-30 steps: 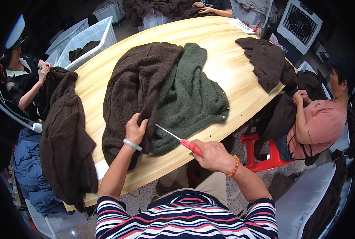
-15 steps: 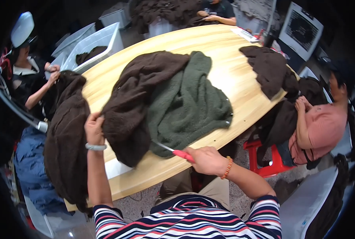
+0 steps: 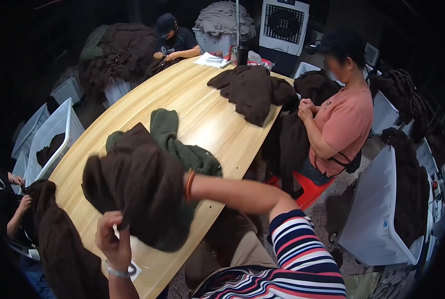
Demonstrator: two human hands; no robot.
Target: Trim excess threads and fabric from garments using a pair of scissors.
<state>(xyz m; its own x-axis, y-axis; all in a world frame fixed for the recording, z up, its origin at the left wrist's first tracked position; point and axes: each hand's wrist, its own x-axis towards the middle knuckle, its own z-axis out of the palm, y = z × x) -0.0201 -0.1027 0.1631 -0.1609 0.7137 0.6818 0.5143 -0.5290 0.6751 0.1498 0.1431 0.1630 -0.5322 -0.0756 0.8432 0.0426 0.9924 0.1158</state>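
A dark brown fleecy garment is bunched up over the near part of the table, its folds blurred by motion. At its near left edge my left hand pinches the cloth between thumb and fingers. My right forearm reaches across from the right, and the hand past its orange bracelet is hidden in the brown cloth. Whether its fingers hold anything cannot be seen. Partly under and behind the brown garment lies a dark green fleecy garment.
The wooden table holds another brown garment at its far right. One person sits at the right, another at the far end, a third at the left edge. Plastic bins stand around; a brown garment hangs over the left edge.
My view has swung to the right. The brown garment is lifted and bunched over the green one. My right hand has gone into the cloth; its red-handled tool is out of sight.
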